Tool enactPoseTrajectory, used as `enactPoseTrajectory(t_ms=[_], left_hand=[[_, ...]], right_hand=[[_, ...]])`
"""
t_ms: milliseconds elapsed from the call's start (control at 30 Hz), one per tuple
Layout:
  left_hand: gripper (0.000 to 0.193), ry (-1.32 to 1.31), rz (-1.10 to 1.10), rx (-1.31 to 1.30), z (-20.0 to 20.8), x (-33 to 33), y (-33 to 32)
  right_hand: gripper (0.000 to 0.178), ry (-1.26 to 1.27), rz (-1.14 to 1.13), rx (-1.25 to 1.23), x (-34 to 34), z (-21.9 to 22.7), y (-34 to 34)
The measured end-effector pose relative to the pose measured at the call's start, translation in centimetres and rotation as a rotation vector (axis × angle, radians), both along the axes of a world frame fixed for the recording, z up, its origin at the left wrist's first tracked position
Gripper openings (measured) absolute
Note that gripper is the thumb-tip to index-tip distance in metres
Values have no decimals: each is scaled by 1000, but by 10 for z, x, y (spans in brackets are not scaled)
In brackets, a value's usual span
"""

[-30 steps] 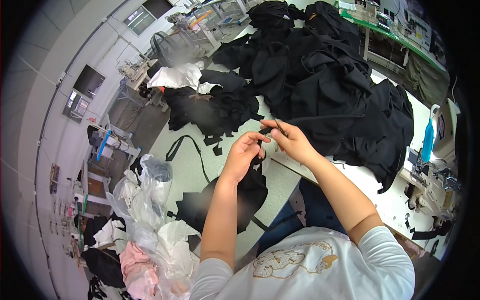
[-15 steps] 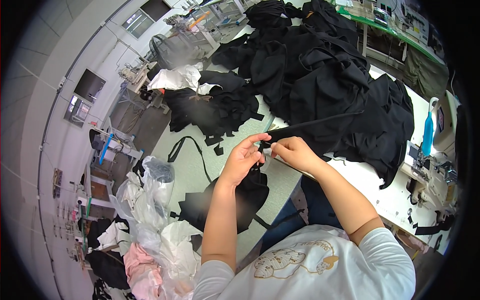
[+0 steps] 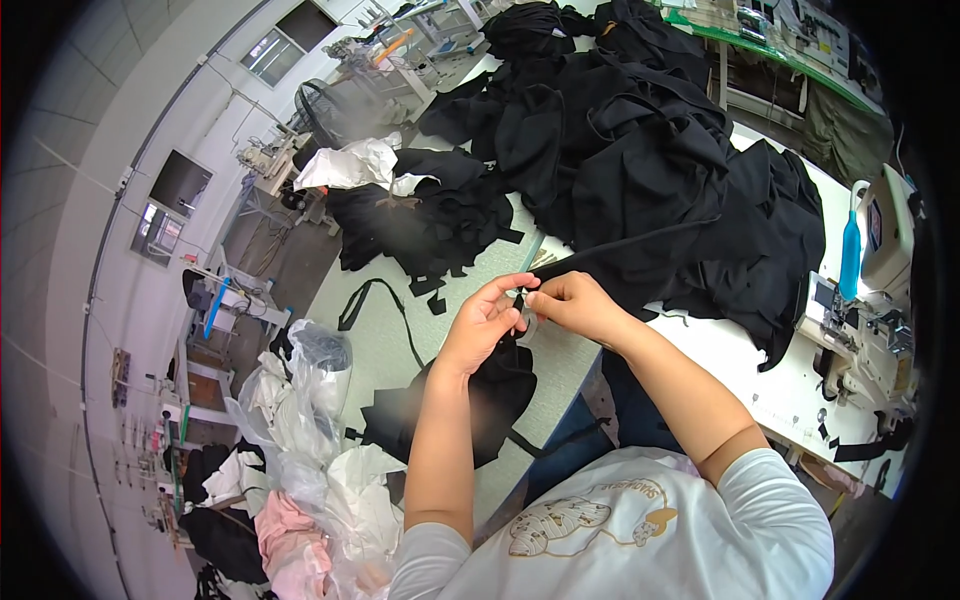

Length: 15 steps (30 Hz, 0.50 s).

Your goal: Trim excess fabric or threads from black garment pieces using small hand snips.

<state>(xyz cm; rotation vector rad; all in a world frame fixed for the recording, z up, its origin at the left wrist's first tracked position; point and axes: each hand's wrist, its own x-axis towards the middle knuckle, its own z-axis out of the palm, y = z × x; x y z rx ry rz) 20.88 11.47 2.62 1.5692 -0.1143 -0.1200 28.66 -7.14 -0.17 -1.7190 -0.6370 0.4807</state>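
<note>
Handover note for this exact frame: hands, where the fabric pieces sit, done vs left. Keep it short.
Left hand: fingers pinch a small pale tag at a narrow black strap.
Right hand: pinches the same spot from the other side; the strap runs up and right from it over the pile.
Black fabric piece lies on the table edge below the hands.
Big pile of black garments lies beyond the hands; sewing machine at right.
Done: strap and tag brought together.
Left: cannot tell from this view.
</note>
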Motion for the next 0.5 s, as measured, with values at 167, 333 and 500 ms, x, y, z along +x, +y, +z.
enactPoseTrajectory(t_ms=[167,333,500], left_hand=[[48,19,-10,4,2,2,-5],[50,-10,32,-13,10,4,-8],[44,-114,90,144,15,10,-14]], right_hand=[[37,-64,23,48,1,-6,-1],[32,-106,96,97,-4,-4,-19],[33,-31,101,197,-10,-2,-39]])
